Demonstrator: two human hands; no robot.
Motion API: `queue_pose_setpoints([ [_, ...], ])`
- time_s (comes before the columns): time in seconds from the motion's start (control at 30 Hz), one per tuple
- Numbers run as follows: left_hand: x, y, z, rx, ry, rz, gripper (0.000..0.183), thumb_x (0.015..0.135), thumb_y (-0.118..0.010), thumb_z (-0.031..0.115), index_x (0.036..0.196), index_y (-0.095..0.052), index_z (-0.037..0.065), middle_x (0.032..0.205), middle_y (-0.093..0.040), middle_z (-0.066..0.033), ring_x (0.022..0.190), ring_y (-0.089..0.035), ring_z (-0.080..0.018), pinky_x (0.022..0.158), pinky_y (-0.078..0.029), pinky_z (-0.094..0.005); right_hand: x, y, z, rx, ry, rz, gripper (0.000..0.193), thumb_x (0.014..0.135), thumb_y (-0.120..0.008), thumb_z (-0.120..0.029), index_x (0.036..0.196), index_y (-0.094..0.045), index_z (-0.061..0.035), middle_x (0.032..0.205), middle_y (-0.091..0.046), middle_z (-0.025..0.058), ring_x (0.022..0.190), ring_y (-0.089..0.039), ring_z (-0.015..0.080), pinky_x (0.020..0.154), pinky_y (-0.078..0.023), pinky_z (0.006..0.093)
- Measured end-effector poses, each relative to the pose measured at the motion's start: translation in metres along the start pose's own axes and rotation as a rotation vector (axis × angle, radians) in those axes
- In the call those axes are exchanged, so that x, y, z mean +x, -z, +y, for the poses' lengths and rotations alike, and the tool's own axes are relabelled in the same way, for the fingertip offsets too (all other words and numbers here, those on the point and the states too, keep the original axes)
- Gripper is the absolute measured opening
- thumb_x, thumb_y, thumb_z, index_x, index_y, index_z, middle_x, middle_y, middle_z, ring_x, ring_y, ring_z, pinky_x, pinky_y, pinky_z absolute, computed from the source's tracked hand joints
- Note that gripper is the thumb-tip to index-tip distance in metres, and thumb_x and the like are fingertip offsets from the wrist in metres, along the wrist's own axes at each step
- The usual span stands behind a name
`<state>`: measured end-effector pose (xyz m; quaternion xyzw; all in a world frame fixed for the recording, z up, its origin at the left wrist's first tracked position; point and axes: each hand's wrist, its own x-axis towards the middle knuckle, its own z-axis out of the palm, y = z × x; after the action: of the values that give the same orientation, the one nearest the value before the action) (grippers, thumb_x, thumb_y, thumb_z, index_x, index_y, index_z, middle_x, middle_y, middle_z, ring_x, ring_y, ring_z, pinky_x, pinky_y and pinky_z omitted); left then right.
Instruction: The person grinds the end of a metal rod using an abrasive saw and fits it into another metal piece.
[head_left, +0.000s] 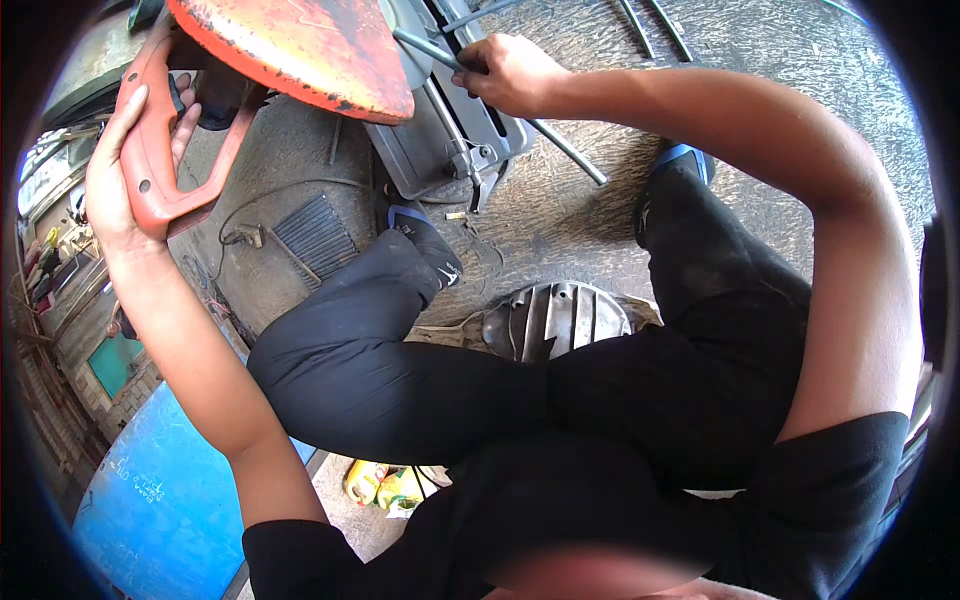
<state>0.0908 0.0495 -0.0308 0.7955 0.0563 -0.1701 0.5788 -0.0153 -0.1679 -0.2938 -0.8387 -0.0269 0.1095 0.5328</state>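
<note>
My left hand (112, 170) is wrapped around the orange handle (150, 135) of a cut-off saw at the upper left, fingers reaching through the grip. A worn orange blade guard (300, 45) hides most of the cutting disc. Beside the guard, my right hand (512, 75) pinches a thin grey metal rod (568, 152) between thumb and fingers. The rod slants from near the disc, over the saw's grey base (415, 165), down to the right past my hand. Where its far end meets the disc is hard to make out.
Two dark metal bars (655, 28) lie on the floor at the upper right. A ribbed metal cover (555, 318) sits between my legs, a slatted grate (315, 235) left of my foot. A blue rounded surface (175, 490) is at lower left, near yellow packets (385, 487).
</note>
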Motion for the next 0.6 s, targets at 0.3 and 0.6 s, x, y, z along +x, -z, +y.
queue_pose_setpoints([
  [0.3,-0.002,-0.005,0.0,0.012,-0.009,0.009,0.047,0.083,-0.058,0.015,0.123,-0.042,-0.005,0.109,-0.055,-0.0149,0.099,-0.056,-0.0226,0.093,-0.045,-0.0383,-0.005,-0.001,0.001,-0.034,-0.021,0.033,0.025,0.083,-0.058,-0.022,0.09,-0.063,0.0006,0.076,-0.065,0.0135,0.074,-0.064,0.0262,0.073,-0.049,0.0359],
  [0.6,-0.002,-0.003,0.0,0.024,-0.007,0.01,0.046,0.084,-0.059,0.016,0.122,-0.043,-0.005,0.105,-0.057,-0.0154,0.097,-0.056,-0.0222,0.09,-0.046,-0.0372,-0.002,0.002,0.014,-0.022,0.005,0.095,0.026,0.081,-0.058,-0.024,0.09,-0.064,0.0001,0.076,-0.064,0.0149,0.071,-0.063,0.0262,0.069,-0.048,0.0361],
])
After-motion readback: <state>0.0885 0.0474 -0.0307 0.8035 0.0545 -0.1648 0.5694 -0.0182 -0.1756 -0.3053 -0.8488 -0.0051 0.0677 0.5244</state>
